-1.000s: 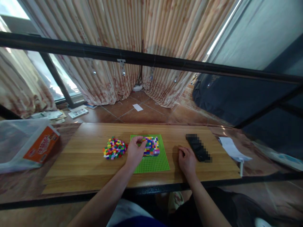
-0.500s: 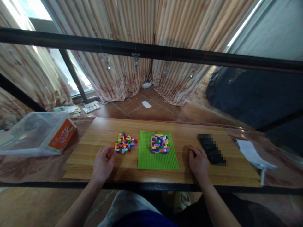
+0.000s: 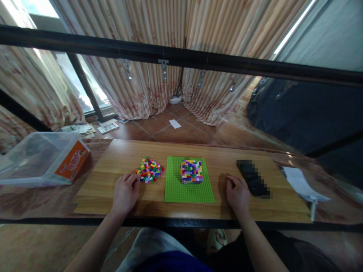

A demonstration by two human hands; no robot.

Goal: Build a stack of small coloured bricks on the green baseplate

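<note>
At the left edge of a loose heap of small coloured toy bricks (image 3: 150,170), my left hand (image 3: 126,192) has its thumb and fingers drawn together. Whether a brick is between those fingertips is too small to make out. A hollow block of many coloured bricks (image 3: 185,177) stands on a green studded baseplate (image 3: 176,192), right of the heap. Neither hand touches the baseplate. My right hand (image 3: 237,192) rests on the table to its right, fingers curled closed, with nothing visible in them. Just beyond that hand lies a black, partly pixelated phone-like object (image 3: 251,177).
The wooden tabletop (image 3: 99,189) carries all this. Left of it stands a clear plastic box (image 3: 31,158) with an orange label. White papers (image 3: 300,181) lie off its right end. A black bar (image 3: 181,56) crosses in front of the curtains (image 3: 141,87).
My left hand has shifted slightly right and its fingertips have closed in at the heap's edge. My right hand stays where it was. The view has tipped a little.
</note>
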